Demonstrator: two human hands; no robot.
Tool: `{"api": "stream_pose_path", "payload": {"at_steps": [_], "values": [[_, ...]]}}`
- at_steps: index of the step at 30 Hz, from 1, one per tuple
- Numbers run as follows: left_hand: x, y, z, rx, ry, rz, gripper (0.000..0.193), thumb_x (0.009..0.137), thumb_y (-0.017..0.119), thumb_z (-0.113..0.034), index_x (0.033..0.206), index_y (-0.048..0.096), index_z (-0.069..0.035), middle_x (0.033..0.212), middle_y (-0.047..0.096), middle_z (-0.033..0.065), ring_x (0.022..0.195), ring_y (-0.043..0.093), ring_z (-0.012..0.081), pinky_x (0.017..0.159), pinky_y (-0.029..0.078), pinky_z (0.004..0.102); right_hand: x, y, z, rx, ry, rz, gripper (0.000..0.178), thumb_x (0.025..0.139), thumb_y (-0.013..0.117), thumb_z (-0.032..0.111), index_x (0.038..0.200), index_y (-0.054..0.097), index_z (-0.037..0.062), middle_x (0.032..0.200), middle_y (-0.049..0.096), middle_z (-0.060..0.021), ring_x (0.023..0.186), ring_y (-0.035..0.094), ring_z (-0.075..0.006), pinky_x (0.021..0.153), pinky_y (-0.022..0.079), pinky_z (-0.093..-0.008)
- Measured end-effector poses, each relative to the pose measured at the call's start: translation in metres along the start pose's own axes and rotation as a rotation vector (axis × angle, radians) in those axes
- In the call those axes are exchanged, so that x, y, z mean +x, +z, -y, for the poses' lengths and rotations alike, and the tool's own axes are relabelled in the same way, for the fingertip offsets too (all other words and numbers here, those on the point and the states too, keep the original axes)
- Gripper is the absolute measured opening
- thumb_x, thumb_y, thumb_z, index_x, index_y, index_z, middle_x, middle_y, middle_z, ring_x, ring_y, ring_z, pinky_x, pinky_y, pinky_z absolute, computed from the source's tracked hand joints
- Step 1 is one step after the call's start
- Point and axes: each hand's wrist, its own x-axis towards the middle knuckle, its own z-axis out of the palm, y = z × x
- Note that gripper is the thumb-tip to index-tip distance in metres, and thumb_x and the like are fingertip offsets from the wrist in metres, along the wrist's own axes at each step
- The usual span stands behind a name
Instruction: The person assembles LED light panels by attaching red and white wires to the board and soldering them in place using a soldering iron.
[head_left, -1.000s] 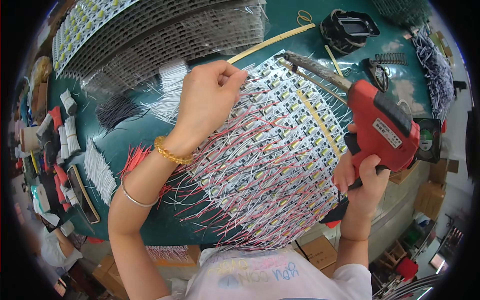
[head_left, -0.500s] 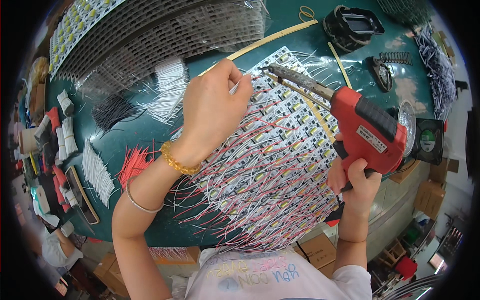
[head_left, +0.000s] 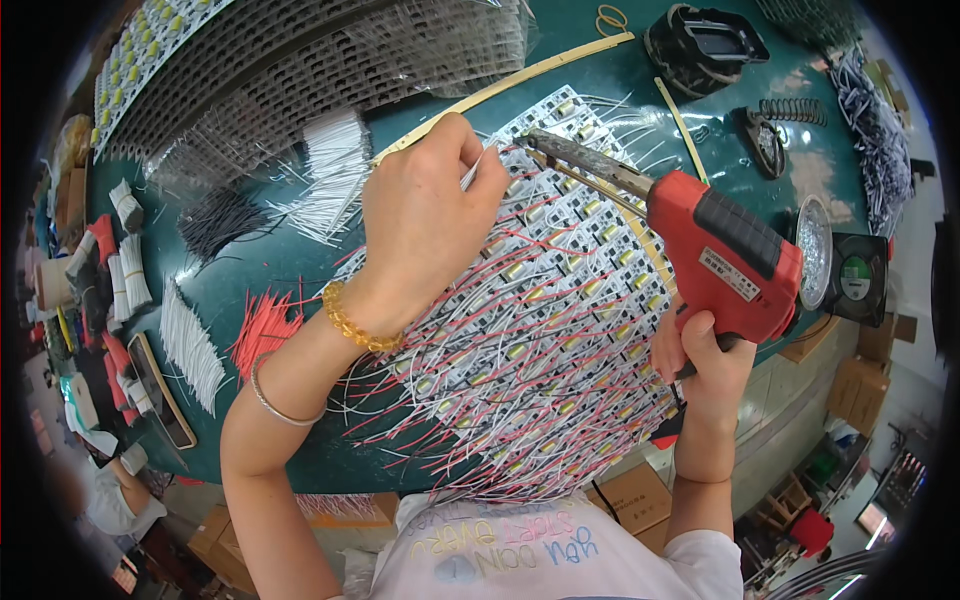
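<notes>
Left hand [head_left: 425, 230] reaches forward, back of hand up, wrist bent; grip narrow, fingertips pinching a thin white wire [head_left: 478, 168] over the far edge of the LED strip panel [head_left: 540, 340]. Right hand [head_left: 705, 355] upright, grip wrapped around the handle of the red soldering gun [head_left: 725, 255]; its metal tip points left, close beside the pinched wire. Panel lies mid-worktop [head_left: 300, 255], covered in red and white leads. Whether tip touches wire: cannot tell. Left palm hidden. Panel's near edge cut off behind the shirt.
</notes>
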Motion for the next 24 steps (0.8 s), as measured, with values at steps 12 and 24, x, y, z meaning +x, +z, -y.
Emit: {"api": "stream_pose_path", "payload": {"at_steps": [12,24], "values": [[0.002,-0.004,-0.002,0.029,-0.030,0.036,0.017,0.079,0.063,-0.015,0.070,0.054,-0.003,0.056,0.058,0.0118,0.050,0.058,0.0310,0.047,0.042,0.0392,-0.002,0.001,-0.006,0.034,-0.064,-0.002,0.050,0.090,0.058,0.013,0.130,0.035,-0.0043,0.058,0.052,-0.0047,0.044,0.045,-0.0100,0.041,0.037,-0.0249],[0.000,-0.005,0.002,0.015,-0.009,0.027,0.021,0.083,0.063,-0.017,0.072,0.058,0.000,0.051,0.052,0.0042,0.045,0.044,0.0096,0.044,0.034,0.0283,-0.009,0.011,0.005,0.009,-0.199,-0.110,0.059,0.091,0.054,0.041,0.119,0.042,-0.0099,0.048,0.042,-0.0010,0.035,0.038,-0.0096,0.038,0.031,-0.0239]]}}
